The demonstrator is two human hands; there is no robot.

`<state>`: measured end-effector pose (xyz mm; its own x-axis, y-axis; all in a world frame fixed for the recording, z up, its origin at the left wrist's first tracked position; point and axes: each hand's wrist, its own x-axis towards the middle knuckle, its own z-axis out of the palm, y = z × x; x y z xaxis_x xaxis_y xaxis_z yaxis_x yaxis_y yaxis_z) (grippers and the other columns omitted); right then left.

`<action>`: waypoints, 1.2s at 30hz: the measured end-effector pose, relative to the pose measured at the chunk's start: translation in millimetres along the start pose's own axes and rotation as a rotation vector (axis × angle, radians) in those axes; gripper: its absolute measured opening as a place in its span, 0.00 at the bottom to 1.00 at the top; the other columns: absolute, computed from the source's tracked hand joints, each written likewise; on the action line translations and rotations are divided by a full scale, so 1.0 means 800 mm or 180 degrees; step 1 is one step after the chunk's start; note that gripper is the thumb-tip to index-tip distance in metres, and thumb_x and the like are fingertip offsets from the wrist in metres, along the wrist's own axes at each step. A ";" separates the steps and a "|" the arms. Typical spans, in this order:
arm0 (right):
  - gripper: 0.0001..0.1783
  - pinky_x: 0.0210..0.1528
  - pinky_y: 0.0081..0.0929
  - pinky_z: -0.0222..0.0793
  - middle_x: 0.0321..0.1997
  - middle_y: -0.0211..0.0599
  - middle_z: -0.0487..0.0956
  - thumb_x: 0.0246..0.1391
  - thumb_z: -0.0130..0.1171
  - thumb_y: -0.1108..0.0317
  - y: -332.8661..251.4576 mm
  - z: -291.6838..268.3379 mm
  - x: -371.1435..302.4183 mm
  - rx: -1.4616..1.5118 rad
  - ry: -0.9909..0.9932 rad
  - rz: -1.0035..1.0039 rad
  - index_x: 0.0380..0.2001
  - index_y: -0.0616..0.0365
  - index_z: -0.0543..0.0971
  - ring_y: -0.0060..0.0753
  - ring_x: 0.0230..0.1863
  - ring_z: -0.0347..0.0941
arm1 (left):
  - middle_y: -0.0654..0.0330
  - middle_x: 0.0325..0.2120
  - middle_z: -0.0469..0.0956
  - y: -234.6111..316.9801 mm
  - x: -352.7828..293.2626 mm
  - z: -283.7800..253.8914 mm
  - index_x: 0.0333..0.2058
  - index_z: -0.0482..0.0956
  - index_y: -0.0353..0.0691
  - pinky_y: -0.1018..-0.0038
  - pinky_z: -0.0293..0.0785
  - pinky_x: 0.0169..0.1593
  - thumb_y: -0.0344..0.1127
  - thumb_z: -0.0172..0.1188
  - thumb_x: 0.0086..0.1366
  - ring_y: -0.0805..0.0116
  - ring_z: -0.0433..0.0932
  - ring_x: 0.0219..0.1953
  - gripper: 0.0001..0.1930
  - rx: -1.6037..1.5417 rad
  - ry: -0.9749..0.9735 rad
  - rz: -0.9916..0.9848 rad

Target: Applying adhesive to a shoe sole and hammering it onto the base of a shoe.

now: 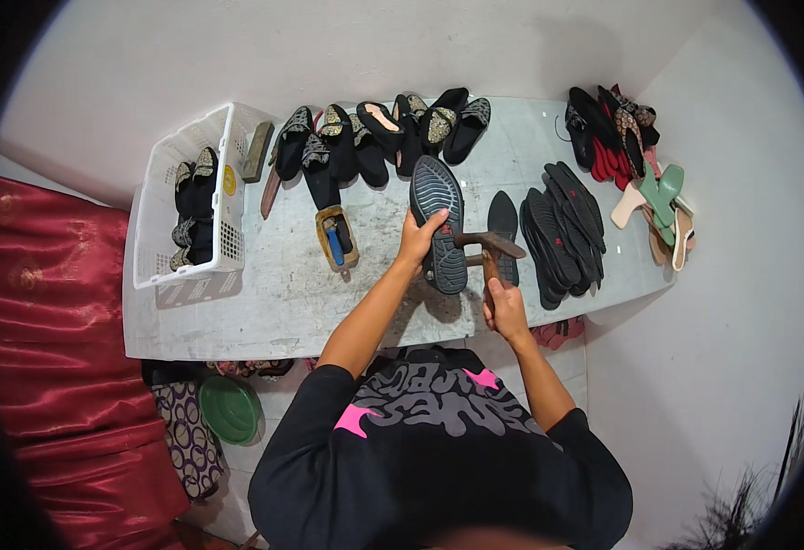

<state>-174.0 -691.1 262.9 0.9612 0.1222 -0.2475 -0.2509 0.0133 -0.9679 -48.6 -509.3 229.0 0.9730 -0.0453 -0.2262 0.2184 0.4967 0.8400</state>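
Note:
In the middle of the table, my left hand (416, 240) grips a black shoe (437, 188) with its ribbed sole turned up, fingers wrapped round its left side. My right hand (509, 310) is closed round the wooden handle of a hammer (491, 241). The hammer's head lies across the right edge of the sole; whether it touches cannot be told. Partly behind the hammer, a single dark sole (503, 216) rests on the table. Just right of it lies a pile of black soles (562, 234).
A white basket (228, 197) with decorated shoes stands left. Several black shoes (356, 137) line the far edge. A small box (337, 240) holds a blue-handled tool. More shoes (608, 128) and green and beige shoe lasts (663, 197) lie right. A green basin (229, 410) sits below the table.

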 end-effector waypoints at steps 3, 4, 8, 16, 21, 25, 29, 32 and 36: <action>0.25 0.08 0.20 0.50 0.08 0.28 0.62 0.64 0.43 0.46 0.004 0.004 0.001 0.0764 0.0054 0.0285 0.24 0.56 0.67 0.18 0.06 0.54 | 0.61 0.35 0.77 0.003 0.001 0.005 0.47 0.69 0.38 0.76 0.78 0.33 0.36 0.62 0.59 0.72 0.78 0.31 0.19 -0.0089 0.0017 0.0126; 0.25 0.08 0.20 0.50 0.08 0.28 0.62 0.64 0.43 0.46 0.004 0.005 0.003 0.0763 0.0051 0.0282 0.24 0.56 0.67 0.18 0.06 0.54 | 0.61 0.35 0.77 0.002 0.003 0.007 0.47 0.69 0.38 0.76 0.78 0.33 0.36 0.62 0.59 0.72 0.78 0.31 0.19 -0.0089 0.0017 0.0130; 0.27 0.07 0.21 0.52 0.09 0.31 0.62 0.64 0.41 0.43 0.006 0.017 0.006 0.0820 0.0041 0.0152 0.24 0.57 0.65 0.20 0.06 0.55 | 0.62 0.33 0.77 -0.002 0.010 0.006 0.46 0.69 0.39 0.76 0.78 0.31 0.36 0.61 0.59 0.73 0.79 0.29 0.18 -0.0351 0.0077 0.0082; 0.27 0.08 0.21 0.53 0.09 0.31 0.62 0.64 0.40 0.43 0.005 0.026 0.015 0.0768 0.0084 0.0061 0.24 0.57 0.65 0.21 0.06 0.55 | 0.62 0.33 0.78 0.009 0.024 0.011 0.45 0.70 0.39 0.77 0.78 0.31 0.36 0.60 0.60 0.73 0.79 0.29 0.16 -0.0480 0.0006 0.0066; 0.27 0.08 0.21 0.52 0.09 0.30 0.62 0.64 0.41 0.43 -0.007 0.031 0.029 0.0604 0.0165 0.0003 0.25 0.57 0.65 0.20 0.06 0.55 | 0.61 0.32 0.78 0.017 0.041 0.010 0.45 0.71 0.38 0.76 0.78 0.32 0.36 0.59 0.61 0.73 0.78 0.28 0.16 -0.0532 -0.0006 -0.0043; 0.25 0.08 0.19 0.49 0.09 0.27 0.62 0.64 0.43 0.45 -0.013 0.029 0.031 0.0559 0.0124 -0.0001 0.24 0.55 0.66 0.17 0.06 0.54 | 0.61 0.33 0.78 0.018 0.046 0.011 0.46 0.71 0.38 0.76 0.77 0.32 0.38 0.58 0.62 0.73 0.78 0.29 0.16 -0.0491 -0.0017 -0.0043; 0.24 0.11 0.18 0.51 0.11 0.25 0.63 0.64 0.44 0.46 -0.027 0.027 0.026 0.0402 0.0084 0.0008 0.25 0.56 0.68 0.16 0.09 0.56 | 0.61 0.33 0.78 0.016 0.049 0.009 0.46 0.71 0.37 0.75 0.76 0.34 0.40 0.58 0.63 0.72 0.78 0.30 0.17 -0.0505 -0.0014 -0.0077; 0.24 0.17 0.23 0.56 0.13 0.31 0.66 0.62 0.47 0.49 -0.031 0.020 0.022 -0.0137 0.0165 -0.0163 0.26 0.60 0.71 0.20 0.14 0.62 | 0.62 0.33 0.78 0.017 0.050 0.009 0.47 0.71 0.37 0.75 0.76 0.34 0.41 0.58 0.63 0.73 0.77 0.31 0.18 -0.0370 0.0005 -0.0107; 0.22 0.26 0.33 0.61 0.17 0.40 0.70 0.60 0.50 0.52 -0.034 0.019 0.024 -0.1275 0.0305 -0.0431 0.28 0.64 0.73 0.32 0.20 0.68 | 0.62 0.33 0.78 0.022 0.048 0.010 0.47 0.70 0.37 0.75 0.76 0.35 0.42 0.59 0.63 0.74 0.78 0.31 0.19 -0.0121 0.0092 -0.0008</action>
<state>-150.1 -674.2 285.2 0.9934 0.0528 -0.1017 -0.0755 -0.3657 -0.9277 -6.5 -509.0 239.2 0.9699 -0.0219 -0.2427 0.2172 0.5292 0.8202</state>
